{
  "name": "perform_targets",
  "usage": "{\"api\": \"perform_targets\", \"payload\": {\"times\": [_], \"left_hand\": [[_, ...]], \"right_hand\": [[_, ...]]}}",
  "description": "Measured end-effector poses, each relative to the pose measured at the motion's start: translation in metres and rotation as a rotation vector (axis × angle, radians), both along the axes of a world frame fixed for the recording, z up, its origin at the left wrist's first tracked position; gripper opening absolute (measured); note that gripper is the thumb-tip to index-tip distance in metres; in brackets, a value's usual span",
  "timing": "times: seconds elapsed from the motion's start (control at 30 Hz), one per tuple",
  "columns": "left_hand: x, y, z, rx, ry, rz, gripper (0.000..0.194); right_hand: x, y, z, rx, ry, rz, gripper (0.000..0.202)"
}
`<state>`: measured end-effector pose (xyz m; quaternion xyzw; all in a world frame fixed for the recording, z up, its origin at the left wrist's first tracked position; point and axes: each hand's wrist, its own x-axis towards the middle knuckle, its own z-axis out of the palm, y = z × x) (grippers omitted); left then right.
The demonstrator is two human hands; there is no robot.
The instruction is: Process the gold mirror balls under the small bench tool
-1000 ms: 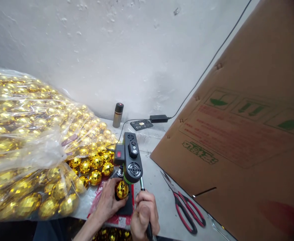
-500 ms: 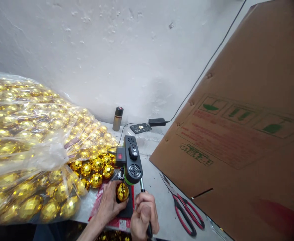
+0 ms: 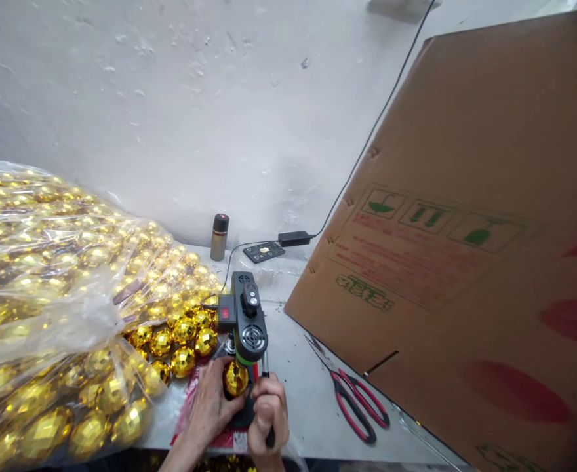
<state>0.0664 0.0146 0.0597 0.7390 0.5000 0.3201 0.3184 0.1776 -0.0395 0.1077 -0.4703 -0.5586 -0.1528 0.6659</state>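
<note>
My left hand [image 3: 211, 396] has its thumb and fingers around a gold faceted ball [image 3: 236, 380], which sits on the base of a small black bench press [image 3: 250, 328] with a green band. The press head stands right above the ball; whether they touch I cannot tell. My right hand [image 3: 269, 416] is closed around the black grip of the press's lever [image 3: 265, 362]. Under the press lies a red-and-clear plastic wrapper [image 3: 184, 419]. Several loose gold balls [image 3: 183, 362] lie left of the press, at the mouth of a clear plastic bag [image 3: 79, 308] filled with more.
A large cardboard box [image 3: 446, 275] leans in on the right. Red-and-black scissors [image 3: 355, 400] lie beside it. At the back stand a brown bottle [image 3: 219, 237], a phone [image 3: 263, 252] and a black power adapter [image 3: 294, 238] with its cable, near the wall [image 3: 195, 118].
My view has shifted slightly, so everything sits a little further left. My right hand with the lever has come a bit closer to the press; the left still holds the ball.
</note>
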Motion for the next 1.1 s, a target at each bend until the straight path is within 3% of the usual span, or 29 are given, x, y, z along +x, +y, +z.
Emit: {"api": "perform_targets", "payload": {"times": [0.1,0.2,0.3,0.4,0.5,0.57,0.63,0.77,0.9,1.0,1.1], "left_hand": [[0.000,0.001,0.003,0.005,-0.003,-0.009,0.044],[0.000,0.002,0.004,0.016,0.002,-0.009,0.045],[-0.001,0.003,-0.003,0.056,0.010,0.003,0.048],[-0.011,-0.005,-0.022,0.179,0.016,-0.009,0.049],[-0.030,-0.019,-0.043,0.397,0.053,-0.057,0.055],[-0.045,-0.027,-0.047,0.547,0.085,-0.053,0.069],[-0.060,-0.027,-0.040,0.638,0.132,0.014,0.080],[-0.078,0.002,-0.010,0.664,0.339,0.219,0.048],[-0.078,0.032,0.011,0.507,0.593,0.167,0.046],[-0.075,0.037,0.017,0.389,0.493,0.113,0.048],[-0.075,0.032,0.020,0.232,0.163,0.176,0.052]], "right_hand": [[0.008,0.001,0.000,0.008,-0.117,0.018,0.036],[0.011,-0.004,0.017,0.008,-0.126,0.050,0.036],[0.009,-0.010,0.054,-0.057,-0.035,0.077,0.032],[0.007,-0.012,0.097,-0.184,0.121,0.138,0.027],[0.006,-0.010,0.119,-0.198,0.129,0.170,0.030],[0.005,-0.009,0.117,-0.173,0.138,0.174,0.031],[0.002,-0.010,0.107,-0.150,0.157,0.175,0.031],[-0.002,-0.011,0.090,-0.134,0.179,0.172,0.031],[0.000,-0.010,0.084,-0.130,0.173,0.172,0.030],[0.001,-0.011,0.084,-0.131,0.156,0.167,0.030],[0.001,-0.012,0.087,-0.144,0.157,0.168,0.029]]}}
